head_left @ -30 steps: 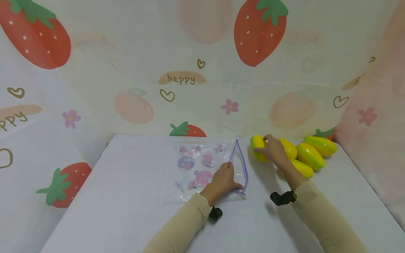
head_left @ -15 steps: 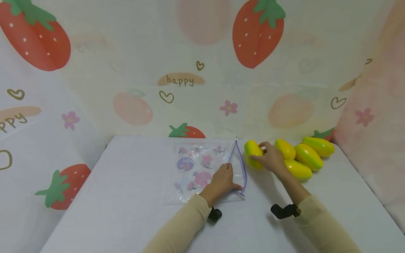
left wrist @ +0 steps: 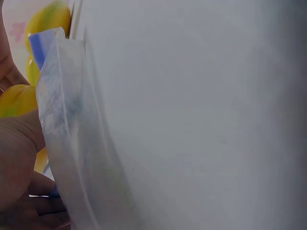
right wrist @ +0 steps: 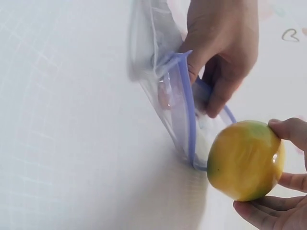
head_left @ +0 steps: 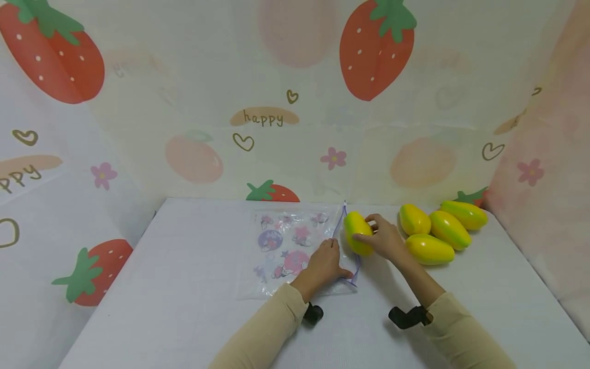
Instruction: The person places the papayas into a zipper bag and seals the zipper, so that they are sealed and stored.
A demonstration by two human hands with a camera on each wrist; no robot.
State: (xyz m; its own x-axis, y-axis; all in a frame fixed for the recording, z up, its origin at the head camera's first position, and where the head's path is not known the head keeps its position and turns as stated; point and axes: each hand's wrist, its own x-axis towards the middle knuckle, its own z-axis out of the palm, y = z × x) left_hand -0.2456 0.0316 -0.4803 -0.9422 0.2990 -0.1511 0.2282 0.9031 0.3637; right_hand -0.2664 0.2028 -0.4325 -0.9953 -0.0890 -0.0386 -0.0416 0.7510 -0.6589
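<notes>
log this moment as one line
left hand: holds clear bag open | right hand: holds yellow fruit at bag mouth | on table: four more fruits

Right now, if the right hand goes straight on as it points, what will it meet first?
Probably the bag, at its purple rim: the right hand holds a fruit facing it, though depth is unclear.

My beige-sleeved arms (head_left: 262, 328) were outstretched, my bare left grip (head_left: 321, 264) splayed at the thumb, my bare right grip (head_left: 386, 238) curved, pinching.
</notes>
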